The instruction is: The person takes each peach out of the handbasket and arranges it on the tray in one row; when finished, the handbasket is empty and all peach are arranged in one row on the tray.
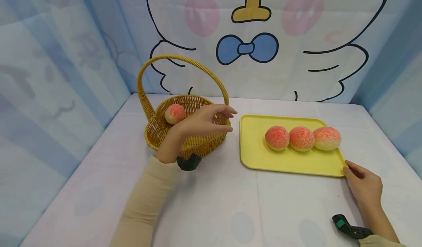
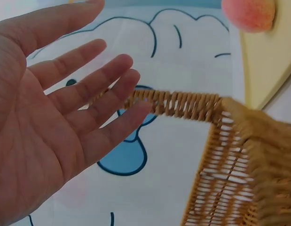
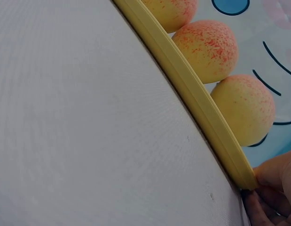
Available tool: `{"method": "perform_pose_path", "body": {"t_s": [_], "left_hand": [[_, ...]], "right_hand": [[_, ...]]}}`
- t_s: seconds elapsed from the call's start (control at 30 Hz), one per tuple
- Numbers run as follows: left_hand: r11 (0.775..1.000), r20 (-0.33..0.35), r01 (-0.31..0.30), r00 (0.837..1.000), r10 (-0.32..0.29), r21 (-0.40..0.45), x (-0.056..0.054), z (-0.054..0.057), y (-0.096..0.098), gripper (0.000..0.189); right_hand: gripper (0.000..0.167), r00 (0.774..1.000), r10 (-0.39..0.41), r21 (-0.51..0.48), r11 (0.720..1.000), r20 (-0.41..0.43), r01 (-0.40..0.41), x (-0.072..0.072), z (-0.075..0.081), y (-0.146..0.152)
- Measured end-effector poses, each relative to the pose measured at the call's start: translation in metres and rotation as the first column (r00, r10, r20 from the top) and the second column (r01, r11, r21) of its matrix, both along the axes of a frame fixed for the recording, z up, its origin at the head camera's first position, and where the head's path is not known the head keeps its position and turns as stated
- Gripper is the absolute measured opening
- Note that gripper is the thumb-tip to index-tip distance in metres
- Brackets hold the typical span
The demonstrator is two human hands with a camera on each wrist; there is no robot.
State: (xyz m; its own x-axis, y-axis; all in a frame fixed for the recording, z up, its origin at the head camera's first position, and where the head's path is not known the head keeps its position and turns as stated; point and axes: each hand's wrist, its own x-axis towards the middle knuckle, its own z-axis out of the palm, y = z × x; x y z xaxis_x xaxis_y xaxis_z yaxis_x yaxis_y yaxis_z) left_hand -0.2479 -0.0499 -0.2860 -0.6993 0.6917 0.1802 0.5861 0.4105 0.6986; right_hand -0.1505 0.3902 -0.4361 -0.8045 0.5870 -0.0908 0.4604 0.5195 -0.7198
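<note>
My left hand (image 1: 206, 120) is held over the wicker basket (image 1: 206, 146), its fingers extended and nothing in them. In the left wrist view, its bare palm (image 2: 37, 136) faces the camera beside the basket's woven handle (image 2: 178, 103). One peach (image 1: 175, 113) lies inside the basket at its left; my forearm and hand hide part of the interior. At the right, my right hand (image 1: 366, 183) pinches the near right corner of the yellow tray (image 1: 263, 161) between thumb and fingers. Three peaches sit in a row on the tray: left (image 1: 277, 138), middle (image 1: 301, 138) and right (image 1: 327, 138).
A white cloth covers the table (image 1: 230, 203). Behind it hangs a curtain (image 1: 290, 75) printed with a cartoon figure and a blue bow tie. Blue-and-white curtains (image 1: 49, 75) close off both sides. The basket's tall arched handle (image 1: 184, 59) rises above its rim.
</note>
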Motion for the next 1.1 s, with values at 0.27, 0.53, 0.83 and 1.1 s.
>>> {"method": "perform_pose_path", "body": {"t_s": [0.27,0.53,0.83,1.1], "left_hand": [[0.993,0.069,-0.047,0.997,0.04,0.109,-0.025,0.006,-0.029,0.044],[0.951,0.111,-0.235,0.97,0.216,0.201,-0.057,-0.001,-0.061,0.044],[0.833,0.159,-0.464,0.886,0.436,0.301,-0.079,-0.029,-0.089,0.046],[0.764,0.236,-0.563,0.827,0.511,0.315,-0.089,-0.046,-0.107,0.05]], "right_hand": [[0.052,1.0,0.003,-0.002,1.0,0.0,-0.003,-0.001,0.001,0.001],[0.05,1.0,0.002,0.008,1.0,-0.001,-0.002,0.002,0.005,-0.003],[0.048,1.0,0.005,0.03,1.0,-0.018,-0.005,0.0,0.002,-0.005],[0.048,1.0,0.002,0.027,1.0,-0.012,-0.002,0.001,0.002,-0.003]]}}
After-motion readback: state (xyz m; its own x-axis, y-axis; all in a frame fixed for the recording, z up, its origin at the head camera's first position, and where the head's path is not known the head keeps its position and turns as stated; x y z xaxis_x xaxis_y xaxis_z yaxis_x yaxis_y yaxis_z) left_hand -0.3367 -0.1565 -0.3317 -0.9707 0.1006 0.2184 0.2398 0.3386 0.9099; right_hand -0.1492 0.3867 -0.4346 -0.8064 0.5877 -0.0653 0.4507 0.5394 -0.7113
